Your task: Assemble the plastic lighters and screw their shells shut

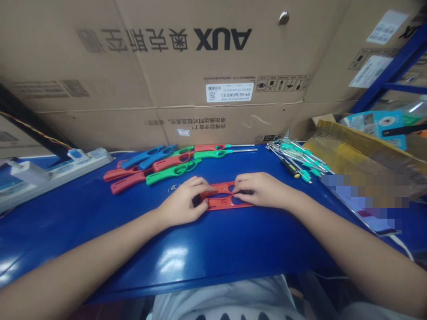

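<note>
Two red plastic lighter casing halves [222, 203] lie side by side on the blue table [240, 249], their hollow insides facing up. My left hand [185, 200] grips their left ends, with fingers on the far half and thumb on the near one. At the right end, my right hand [258, 190] is closed in a pinch by the trigger openings; whether a small part is between its fingertips, I cannot tell. Beyond my left hand are several red, green and blue lighter bodies [171, 171] in a pile, two of them with metal tubes attached.
Metal lighter tubes with teal ends [300, 155] are heaped at the back right, beside a black-and-yellow screwdriver [290, 169]. A power strip [56, 178] lies at left. Cardboard [180, 80] walls off the back. A taped cardboard box [367, 155] and a pixelated device stand at right.
</note>
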Available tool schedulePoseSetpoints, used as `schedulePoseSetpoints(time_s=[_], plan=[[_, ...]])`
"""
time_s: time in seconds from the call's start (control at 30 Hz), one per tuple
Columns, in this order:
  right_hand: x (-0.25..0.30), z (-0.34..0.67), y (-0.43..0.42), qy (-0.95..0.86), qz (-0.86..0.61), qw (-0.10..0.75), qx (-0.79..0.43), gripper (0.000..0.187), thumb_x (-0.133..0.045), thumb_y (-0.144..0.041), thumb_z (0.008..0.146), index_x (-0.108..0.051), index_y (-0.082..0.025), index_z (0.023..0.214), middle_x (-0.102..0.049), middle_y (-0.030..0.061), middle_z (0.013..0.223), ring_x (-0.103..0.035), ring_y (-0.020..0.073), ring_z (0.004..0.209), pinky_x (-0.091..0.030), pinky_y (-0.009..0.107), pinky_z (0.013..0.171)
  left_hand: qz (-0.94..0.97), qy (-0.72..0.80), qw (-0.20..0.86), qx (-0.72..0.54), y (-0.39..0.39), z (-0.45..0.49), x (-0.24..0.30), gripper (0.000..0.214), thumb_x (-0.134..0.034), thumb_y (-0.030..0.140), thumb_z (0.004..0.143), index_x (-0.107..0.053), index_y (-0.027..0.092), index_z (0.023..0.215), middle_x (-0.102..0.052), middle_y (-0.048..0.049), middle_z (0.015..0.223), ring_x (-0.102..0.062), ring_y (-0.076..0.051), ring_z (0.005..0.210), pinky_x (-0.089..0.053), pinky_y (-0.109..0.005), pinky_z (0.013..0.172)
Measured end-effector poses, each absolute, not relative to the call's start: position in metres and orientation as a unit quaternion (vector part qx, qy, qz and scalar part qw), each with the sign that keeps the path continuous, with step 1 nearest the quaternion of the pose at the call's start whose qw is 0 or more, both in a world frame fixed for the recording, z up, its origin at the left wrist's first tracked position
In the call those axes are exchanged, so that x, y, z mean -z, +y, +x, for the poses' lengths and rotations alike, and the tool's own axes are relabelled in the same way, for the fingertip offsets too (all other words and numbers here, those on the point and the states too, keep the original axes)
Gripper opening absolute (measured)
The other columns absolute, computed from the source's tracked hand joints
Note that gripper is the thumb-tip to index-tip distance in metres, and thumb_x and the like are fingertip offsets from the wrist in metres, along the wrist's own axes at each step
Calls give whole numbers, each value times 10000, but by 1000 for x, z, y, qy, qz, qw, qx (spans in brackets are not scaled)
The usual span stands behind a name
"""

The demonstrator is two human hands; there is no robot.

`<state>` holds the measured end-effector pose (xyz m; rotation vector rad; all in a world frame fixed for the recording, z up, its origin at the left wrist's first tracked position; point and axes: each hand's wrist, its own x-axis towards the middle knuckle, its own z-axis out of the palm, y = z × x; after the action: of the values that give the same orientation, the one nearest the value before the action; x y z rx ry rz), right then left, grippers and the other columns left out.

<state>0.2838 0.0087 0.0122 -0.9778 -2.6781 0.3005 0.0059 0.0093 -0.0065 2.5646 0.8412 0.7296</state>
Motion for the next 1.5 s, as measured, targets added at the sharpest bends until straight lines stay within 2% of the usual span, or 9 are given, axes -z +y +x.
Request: schedulePoseSetpoints(time_s=[0.4, 0.5, 0.67, 0.73, 0.8, 0.97, 1.13, 1.33, 1.5], plan=[[-14, 283, 6, -923, -347, 131, -102, 116, -651, -237, 934, -753, -200, 974, -721, 27, 985, -667, 150, 812, -455, 254, 688, 906, 290, 166, -260, 10, 5, 8, 322, -558, 126, 858, -702, 160, 1144, -682, -84, 1068, -617, -223, 990, -529, -387, 912], [-16, 286, 8, -919, -348, 151, -105, 211, -624, -302, 956, -733, -228, 1120, -732, 36, 1053, -679, 155, 846, -482, 255, 718, 908, 290, 162, -255, 10, 5, 8, 308, -558, 145, 874, -702, 167, 1145, -683, -87, 1078, -612, -228, 992, -527, -397, 910], [-26, 312, 26, -823, -518, 233, -9, 303, -514, -292, 972, -725, -245, 1184, -771, 51, 1071, -705, 206, 874, -510, 308, 793, 912, 291, 140, -253, 10, 4, 8, 291, -556, 209, 919, -703, 169, 1167, -682, -94, 1069, -604, -236, 983, -516, -405, 895], [-32, 331, 37, -739, -643, 199, 26, 363, -484, -230, 940, -708, -250, 1225, -774, 50, 961, -701, 225, 820, -505, 314, 753, 914, 291, 127, -251, 8, 3, 7, 291, -569, 256, 939, -696, 175, 1188, -683, -93, 1083, -604, -236, 994, -506, -407, 906], [-36, 351, 47, -651, -748, 123, 48, 396, -500, -216, 910, -681, -272, 1258, -746, 59, 1089, -688, 236, 965, -501, 307, 823, 918, 289, 120, -244, 6, 3, 6, 311, -587, 299, 948, -679, 189, 1225, -681, -89, 1116, -606, -235, 1024, -493, -408, 928], [-34, 390, 61, -539, -839, 55, 51, 404, -624, -181, 791, -698, -153, 1187, -626, 223, 1274, -593, 395, 1178, -496, 435, 883, 932, 269, 105, -217, 0, 4, 3, 346, -640, 374, 924, -662, 205, 1225, -672, -81, 1181, -602, -246, 1080, -473, -412, 955], [-28, 402, 66, -503, -863, 27, 24, 278, -653, -197, 783, -697, -197, 1058, -664, 163, 1175, -643, 335, 1075, -514, 387, 804, 940, 267, 95, -188, 0, 5, 3, 263, -593, 381, 965, -679, 202, 1137, -680, -75, 1125, -614, -236, 1022, -493, -387, 888], [-32, 401, 66, -504, -861, 53, 49, 310, -608, -250, 852, -647, -172, 1151, -636, 194, 1275, -630, 330, 1137, -522, 396, 829, 943, 269, 98, -172, -1, 2, -2, 238, -586, 370, 979, -685, 199, 1112, -680, -80, 1073, -624, -232, 989, -507, -357, 861], [-33, 404, 66, -515, -854, 60, 48, 203, -600, -218, 815, -712, -191, 981, -714, 172, 1093, -683, 324, 997, -513, 382, 737, 943, 285, 97, -142, -2, -1, -11, 216, -603, 346, 959, -690, 205, 1099, -676, -76, 1092, -631, -234, 990, -513, -350, 842]])
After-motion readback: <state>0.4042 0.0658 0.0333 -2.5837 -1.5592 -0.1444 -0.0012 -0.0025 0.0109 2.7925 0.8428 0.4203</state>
